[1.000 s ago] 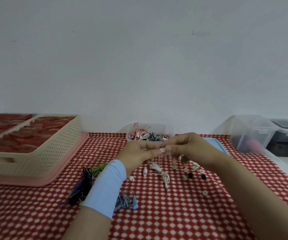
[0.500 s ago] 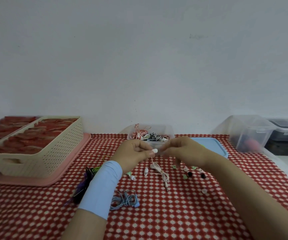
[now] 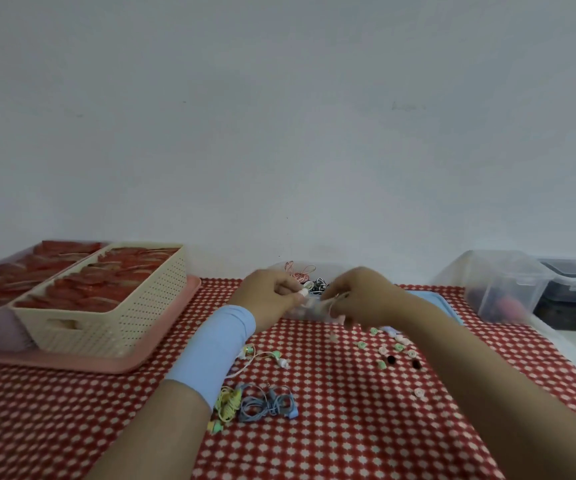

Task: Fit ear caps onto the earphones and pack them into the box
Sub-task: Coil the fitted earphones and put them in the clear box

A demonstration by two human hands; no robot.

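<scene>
Both hands are meeting just above the checked cloth, in front of the small clear box by the wall. The left hand is curling its fingers and pinching the bud of a white earphone at its tips. The right hand is pinching in tight as well, on the pale cord of that same earphone. Whether a cap is also sitting under those fingertips I cannot tell, as that spot is blurred.

To my eye this is the fitting step: 1 bud is being steadied while a cap is being pressed home or checked. The loose ear caps are lying scattered on the cloth just below the right hand, green, pink and black ones among them. A blue-grey earphone bundle and a yellow-green bundle are lying nearer the person, beside the left forearm.

Next, I judge, comes a firm, square push on the cap, then gathering the cord and dropping the set into the box, which is already holding red-and-white and black cords.
</scene>
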